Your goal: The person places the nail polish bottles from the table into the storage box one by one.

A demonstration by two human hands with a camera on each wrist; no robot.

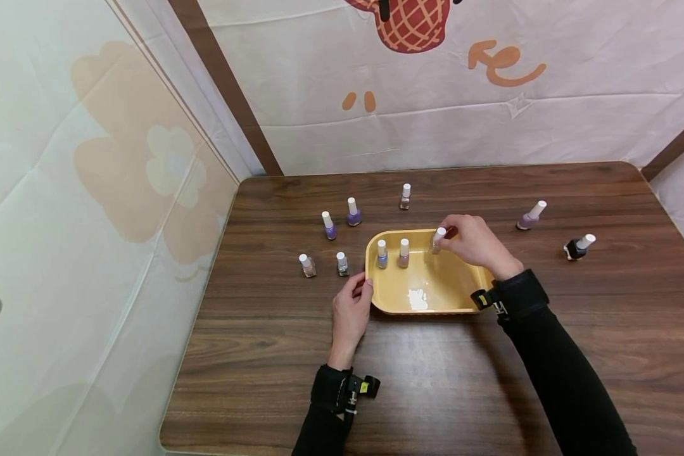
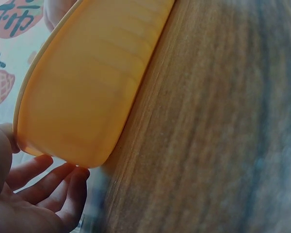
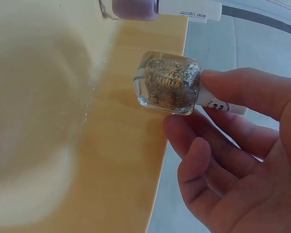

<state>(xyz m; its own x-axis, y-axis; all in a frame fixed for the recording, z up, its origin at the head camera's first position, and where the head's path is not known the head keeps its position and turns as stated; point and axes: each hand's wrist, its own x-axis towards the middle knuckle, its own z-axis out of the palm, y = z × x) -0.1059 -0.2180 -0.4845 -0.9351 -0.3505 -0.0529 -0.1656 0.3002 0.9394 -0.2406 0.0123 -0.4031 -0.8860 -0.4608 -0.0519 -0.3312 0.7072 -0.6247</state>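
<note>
My right hand [image 1: 474,240] pinches the white cap of a nail polish bottle [image 3: 169,83] with gold and silver glitter. That bottle is over the back part of a yellow tray [image 1: 450,297], tipped sideways in the right wrist view. My left hand [image 1: 351,311] holds the tray's left end, thumb at the rim and fingertips [image 2: 80,172] against the outer wall. Inside the tray stand a blue nail polish bottle [image 1: 382,258] and a mauve nail polish bottle [image 1: 404,257], left of the held one. Whether the held bottle touches the tray floor is unclear.
Left of the tray are two purple bottles [image 1: 330,229] [image 1: 354,216], a pinkish bottle [image 1: 308,267] and a glittery grey bottle [image 1: 342,266]. Behind it stands another bottle [image 1: 405,199]. A lilac bottle [image 1: 527,220] and a black bottle [image 1: 575,249] stand to the right on the wooden table [image 1: 251,380].
</note>
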